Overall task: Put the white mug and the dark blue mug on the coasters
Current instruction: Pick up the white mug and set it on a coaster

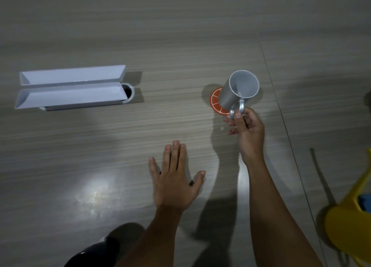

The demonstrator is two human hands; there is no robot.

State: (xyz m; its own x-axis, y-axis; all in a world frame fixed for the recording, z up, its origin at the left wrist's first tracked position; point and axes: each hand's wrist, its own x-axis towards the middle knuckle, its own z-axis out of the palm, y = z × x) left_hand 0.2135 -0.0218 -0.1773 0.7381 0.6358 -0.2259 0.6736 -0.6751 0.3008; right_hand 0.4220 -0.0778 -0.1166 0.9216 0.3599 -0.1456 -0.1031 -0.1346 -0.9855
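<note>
My right hand (pixel 248 129) grips the handle of the white mug (pixel 240 91), which is upright and slightly tilted over an orange coaster (pixel 215 102). Whether the mug's base touches the coaster I cannot tell; the mug hides most of the coaster. My left hand (pixel 176 177) lies flat on the table with fingers spread and holds nothing. The dark blue mug (pixel 94 252) stands at the bottom edge, left of my left forearm, partly cut off. I see only one coaster.
A white cable box with two open flaps (pixel 70 88) sits at the left of the wooden table (pixel 180 35). A yellow plastic object (pixel 349 222) lies at the lower right. A seam in the tabletop (pixel 281 110) runs down the right side.
</note>
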